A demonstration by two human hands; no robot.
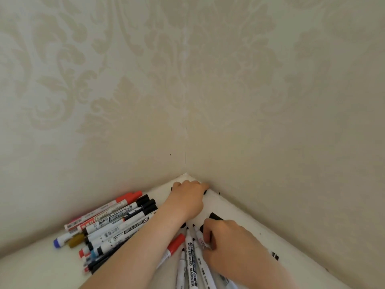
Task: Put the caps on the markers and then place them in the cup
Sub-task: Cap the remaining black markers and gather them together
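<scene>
Near the corner of the table [239, 207], the left hand [188, 198] reaches far out, its fingers curled down on something small and dark, maybe a cap; I cannot tell if its grip has closed. The right hand [227, 238] pinches the top end of an open marker [205, 265]. That marker points away, toward the corner, so a cap must come back from the left hand. No cup shows.

The single head-worn camera is looking forward and steeply down into a corner where two cream damask-patterned walls [260, 80] are meeting a white tabletop [31, 268], sitting close above it, with wallpaper filling most of the wide-angle view.
</scene>
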